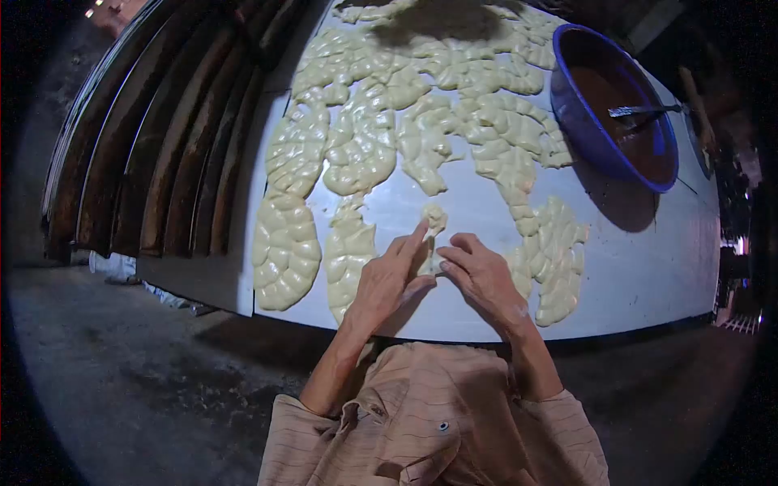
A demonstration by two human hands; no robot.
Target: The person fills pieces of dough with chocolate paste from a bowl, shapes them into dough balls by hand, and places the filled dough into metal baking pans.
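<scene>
Biggest thing here is the white tabletop (648,259), with a row of long dark trays (138,162) (I think that's what they are) along its left side and a blue basin (582,134) of brown stuff over on the far right. Most of the surface is taken up by pale, glossy dough-looking slabs (284,251), all scored or pleated.

Then the two hands, at the near edge. Left hand (389,275) has its index finger stretched forward and the thumb well apart from it, so that's a wide gap. Right hand (482,275) is loosely curled, thumb and index close together; can't tell if they're pinching anything.

Smallest is the bit that matters: a little dough strip (434,217) on the tabletop, right between the hands. Its long axis runs mostly away from the person, lumpy end at the far side. The left index tip is at that far end, touching or just beside it, so I'd call the left nearer there. The right fingers sit just beside the thinner near part, off its right side.
</scene>
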